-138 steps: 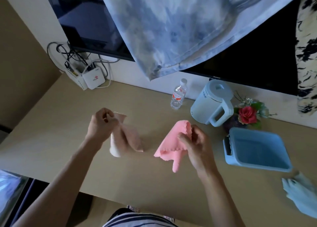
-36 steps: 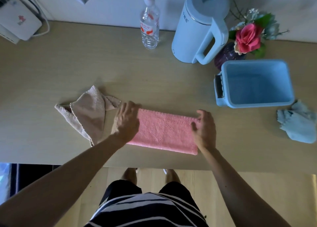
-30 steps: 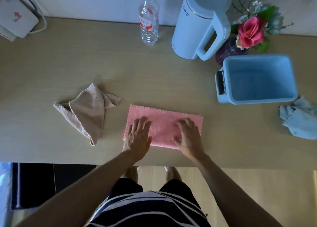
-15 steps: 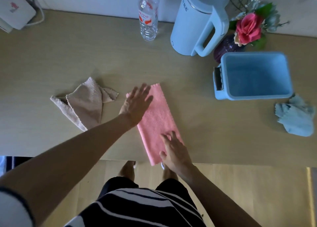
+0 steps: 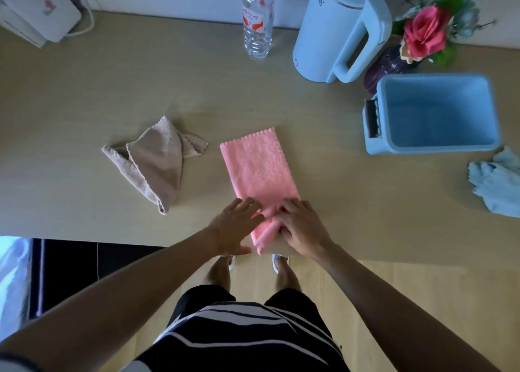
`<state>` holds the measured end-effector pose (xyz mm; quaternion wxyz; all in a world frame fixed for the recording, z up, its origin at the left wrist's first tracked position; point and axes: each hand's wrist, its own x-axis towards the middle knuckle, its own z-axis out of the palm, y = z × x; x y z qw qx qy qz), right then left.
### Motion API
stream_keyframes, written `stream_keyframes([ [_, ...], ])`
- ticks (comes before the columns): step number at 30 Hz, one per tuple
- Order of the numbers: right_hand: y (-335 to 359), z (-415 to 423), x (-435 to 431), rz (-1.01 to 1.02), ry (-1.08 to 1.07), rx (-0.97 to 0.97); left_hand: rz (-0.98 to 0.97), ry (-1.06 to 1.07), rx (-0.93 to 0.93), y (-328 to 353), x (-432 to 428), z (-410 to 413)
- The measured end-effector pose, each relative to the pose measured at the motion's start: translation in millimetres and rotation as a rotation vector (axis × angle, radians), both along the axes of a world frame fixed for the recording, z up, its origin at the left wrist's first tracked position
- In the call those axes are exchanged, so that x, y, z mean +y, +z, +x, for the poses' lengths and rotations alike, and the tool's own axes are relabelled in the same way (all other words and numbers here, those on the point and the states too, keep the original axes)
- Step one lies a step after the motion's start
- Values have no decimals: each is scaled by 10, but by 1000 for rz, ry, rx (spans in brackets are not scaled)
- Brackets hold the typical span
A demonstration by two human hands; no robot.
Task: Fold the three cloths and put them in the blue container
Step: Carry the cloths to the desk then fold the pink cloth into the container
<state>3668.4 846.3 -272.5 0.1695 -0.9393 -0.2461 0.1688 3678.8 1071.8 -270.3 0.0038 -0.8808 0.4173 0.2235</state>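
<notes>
Both hands moved to the near end of the pink cloth

The left hand (image 5: pixel 235 228) left the far corner; with the right hand (image 5: pixel 302 228) it now bunches the pink cloth (image 5: pixel 257 169) at the table edge.

Three cloths are counted, namely one pink cloth (image 5: pixel 260 171), one beige cloth (image 5: pixel 156 164) and one light blue cloth (image 5: pixel 496 184), along with one blue container (image 5: pixel 433 146), one kettle (image 5: pixel 334 28), one water bottle (image 5: pixel 257 24), one flower vase (image 5: pixel 384 67) and two hands, the left hand (image 5: pixel 235 231) and right hand (image 5: pixel 302 228).
</notes>
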Motion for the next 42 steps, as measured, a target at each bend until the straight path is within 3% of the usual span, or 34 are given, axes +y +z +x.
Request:
stream_keyframes([
  [2, 141, 77, 92, 66, -91, 168, -68, 74, 16, 9, 7, -45],
  [5, 336, 114, 144, 255, -251, 569, -375, 429, 225, 65, -9, -90],
  [7, 381, 100, 114, 336, -287, 686, -518, 665, 364, 134, -35, -73],
  [9, 383, 75, 50, 383, -316, 742, -511, 815, 440, 188, -48, -32],
  [13, 317, 107, -54, 356, -318, 622, -463, 922, 479, 223, -51, 96],
  [16, 238, 224, -62, 412, -481, 489, -498, 1068, 518, 163, -31, 207],
  [19, 210, 374, -40, 538, -622, 519, -547, 1131, 585, 150, 12, 330],
  [24, 226, 601, 58, 549, -840, 474, -580, 1163, 599, 128, 65, 463],
  [42, -29, 857, 239, 330, -878, 193, -553, 1180, 261, 12, -8, 484],
])
